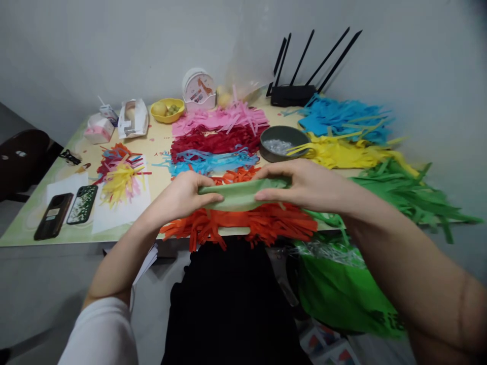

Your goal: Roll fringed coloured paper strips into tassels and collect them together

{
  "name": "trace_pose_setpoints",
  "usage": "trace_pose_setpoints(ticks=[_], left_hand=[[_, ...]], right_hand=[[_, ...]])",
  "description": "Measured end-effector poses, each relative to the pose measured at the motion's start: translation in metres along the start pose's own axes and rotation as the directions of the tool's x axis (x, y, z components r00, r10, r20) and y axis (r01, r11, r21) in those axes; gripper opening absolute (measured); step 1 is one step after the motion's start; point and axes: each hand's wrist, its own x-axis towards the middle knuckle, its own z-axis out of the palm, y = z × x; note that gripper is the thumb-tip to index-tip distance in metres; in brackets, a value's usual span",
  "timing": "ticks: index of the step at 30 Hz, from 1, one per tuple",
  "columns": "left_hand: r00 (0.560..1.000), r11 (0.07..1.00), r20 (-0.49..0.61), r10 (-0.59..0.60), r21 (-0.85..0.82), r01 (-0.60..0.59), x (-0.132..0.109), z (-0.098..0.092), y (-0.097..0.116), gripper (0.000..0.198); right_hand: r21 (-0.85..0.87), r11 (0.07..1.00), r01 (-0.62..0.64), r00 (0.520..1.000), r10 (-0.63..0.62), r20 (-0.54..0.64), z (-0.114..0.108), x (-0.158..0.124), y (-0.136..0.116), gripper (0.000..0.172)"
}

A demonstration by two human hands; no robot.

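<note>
Both hands hold a light green folded strip, seemingly tissue paper (236, 195), stretched level above the table's front edge. My left hand (185, 194) pinches its left end between thumb and fingers. At the other end, my right hand (304, 185) grips it with the thumb on the near side. Just below and behind the strip lies orange fringed paper (281, 222), its cut ends hanging over the edge. Farther back are light blue fringed paper (213, 161), dark red fringed paper (216, 141) and pink fringed paper (224, 120).
A dark round tin (283, 133) holds small clear pieces. Yellow (342, 153), blue (342, 119) and green fringed paper (407, 187) lie to the right. A black router (292, 95) stands behind. Two phones (54, 215) and a multicoloured tassel bunch (120, 177) are left.
</note>
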Motion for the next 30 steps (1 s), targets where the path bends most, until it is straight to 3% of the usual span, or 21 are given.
trace_pose_setpoints(ticks=[4, 11, 18, 25, 30], left_hand=[[1.000, 1.000, 0.008, 0.003, -0.006, -0.003, 0.001, -0.002, 0.000, 0.030], [0.999, 0.996, 0.048, 0.002, -0.092, 0.003, 0.007, -0.008, -0.001, 0.043], [0.998, 0.998, 0.061, 0.021, -0.067, -0.016, 0.005, -0.007, 0.000, 0.047], [1.000, 0.999, 0.024, 0.013, -0.046, -0.011, 0.003, -0.004, 0.000, 0.046], [0.999, 0.997, -0.021, 0.028, -0.073, -0.030, 0.000, -0.003, -0.002, 0.037]], right_hand=[[-0.094, 0.995, 0.011, 0.999, -0.015, -0.042, -0.001, 0.002, -0.001, 0.020], [-0.094, 0.991, 0.091, 0.995, -0.087, 0.051, -0.013, 0.004, -0.004, 0.026], [-0.056, 0.996, 0.072, 0.997, -0.071, 0.030, -0.006, 0.001, 0.003, 0.046], [-0.023, 0.997, 0.074, 0.996, -0.072, 0.051, -0.006, 0.000, 0.005, 0.043], [0.028, 0.998, 0.064, 0.998, -0.063, -0.028, -0.001, -0.005, 0.010, 0.031]])
